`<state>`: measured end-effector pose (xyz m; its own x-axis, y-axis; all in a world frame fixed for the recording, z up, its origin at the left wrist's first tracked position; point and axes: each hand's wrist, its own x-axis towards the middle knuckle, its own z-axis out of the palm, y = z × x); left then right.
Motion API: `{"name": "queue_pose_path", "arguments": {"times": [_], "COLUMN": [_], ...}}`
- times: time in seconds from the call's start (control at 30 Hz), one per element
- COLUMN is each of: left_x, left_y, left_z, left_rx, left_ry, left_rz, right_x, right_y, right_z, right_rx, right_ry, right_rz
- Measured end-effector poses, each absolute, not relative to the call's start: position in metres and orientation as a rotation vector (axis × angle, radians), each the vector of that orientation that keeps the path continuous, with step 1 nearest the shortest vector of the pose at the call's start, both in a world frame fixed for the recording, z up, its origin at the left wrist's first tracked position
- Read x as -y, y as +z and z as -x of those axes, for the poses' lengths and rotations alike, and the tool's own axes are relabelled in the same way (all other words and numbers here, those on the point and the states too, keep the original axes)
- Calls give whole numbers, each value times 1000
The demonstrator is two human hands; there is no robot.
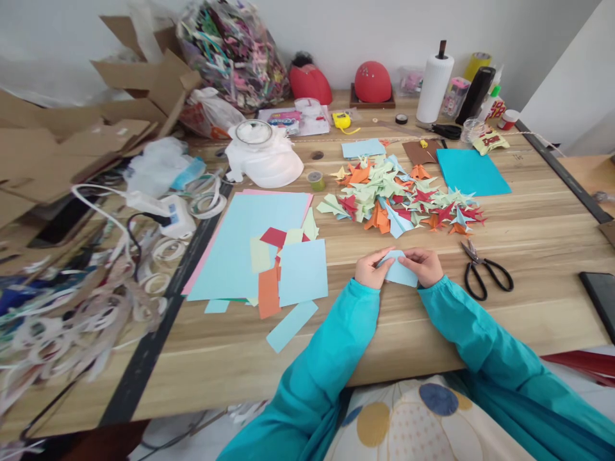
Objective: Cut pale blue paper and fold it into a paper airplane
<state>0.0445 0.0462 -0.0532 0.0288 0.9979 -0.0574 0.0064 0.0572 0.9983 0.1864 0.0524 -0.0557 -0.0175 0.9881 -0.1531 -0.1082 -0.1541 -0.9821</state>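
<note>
Folding step, apparently: left hand (369,269) and right hand (423,266) are pinching a small, flat, pale-blue paper piece (402,275), its next crease seemingly calling for aligned edges.

A small light-blue paper (403,274) (far edge partly hidden) is held right of centre, its far end narrower.

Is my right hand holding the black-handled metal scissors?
No, the scissors lie on the brown wooden table, apart from your right hand.
</note>
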Motion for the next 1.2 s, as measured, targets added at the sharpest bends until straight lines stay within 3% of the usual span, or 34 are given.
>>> {"name": "queue_pose_path", "arguments": {"times": [0.3, 0.73, 1.2], "left_x": [-45, -50, -55], "left_y": [-49, -60, -56], "left_z": [-41, -47, -39], "left_rx": [-1064, -1118, -1112], "left_ry": [1276, 1199, 992], "left_rz": [-1738, -1061, -1126], "right_x": [-54, -54, -54], "right_y": [-55, -62, -55], "right_z": [-188, -191, -191], "right_rx": [1079, 1209, 1296], "right_ry": [1298, 1210, 1235], "right_rz": [1250, 1207, 1173]}}
